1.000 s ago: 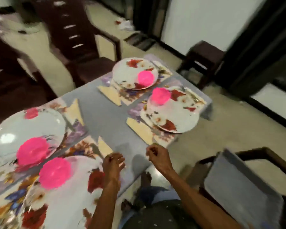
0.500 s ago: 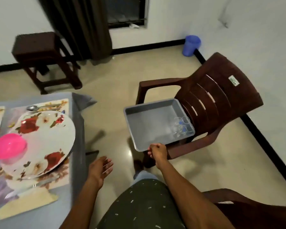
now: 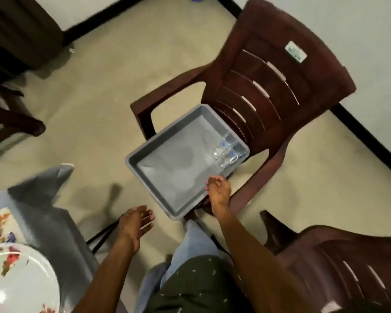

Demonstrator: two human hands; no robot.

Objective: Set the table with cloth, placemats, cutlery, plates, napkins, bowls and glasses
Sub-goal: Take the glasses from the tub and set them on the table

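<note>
Several clear glasses [image 3: 226, 152] remain in the grey tray [image 3: 167, 177] on the brown chair [image 3: 280, 86], centre frame; the floral plate [image 3: 20, 274] and cloth [image 3: 43, 199] lie lower left. Right hand [image 3: 218, 190], fingers curled, empty, at the tray rim; left hand [image 3: 134, 222] relaxed. Glasses appear left to set.

1. The tray [image 3: 167, 177] is plain grey.
2. The glasses [image 3: 226, 152] are clear, with small blue marks.
3. The chair [image 3: 280, 86] is dark reddish brown.
4. The plate [image 3: 18, 279] is white with red flowers.
5. The cloth [image 3: 43, 195] is grey.
6. The floor [image 3: 113, 86] is beige.
</note>
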